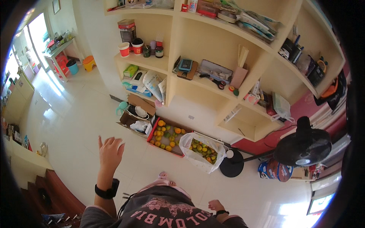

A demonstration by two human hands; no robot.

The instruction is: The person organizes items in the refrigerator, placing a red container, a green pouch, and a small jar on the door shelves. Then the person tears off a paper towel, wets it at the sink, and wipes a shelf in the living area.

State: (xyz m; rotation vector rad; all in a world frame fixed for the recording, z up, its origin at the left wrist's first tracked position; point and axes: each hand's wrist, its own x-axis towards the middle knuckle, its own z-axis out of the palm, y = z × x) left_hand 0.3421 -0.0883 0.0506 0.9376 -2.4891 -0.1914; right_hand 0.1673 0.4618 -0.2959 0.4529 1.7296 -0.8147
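My left hand point(111, 154) is raised in mid-air over the tiled floor, fingers apart and holding nothing. Low at my right side, my right hand point(216, 205) is curled in, with nothing showing in it. Before me on the floor sits a shallow cardboard box point(180, 155) of orange and green citrus fruit point(168, 148). Against its right end rests an open white plastic bag point(186, 144), filled with more citrus fruit point(204, 149). To its left stands an opened carton point(128, 119) with bags and a white-rimmed container inside. Neither hand touches these things.
A cream shelf unit point(176, 57) rises above the boxes, bearing cups, jars, scissors point(219, 83) and packets. A black pedestal fan point(303, 146) stands right, its round base point(231, 165) beside the bag. Dark red wooden furniture point(54, 193) lies at lower left; an orange stool point(89, 63) stands farther off.
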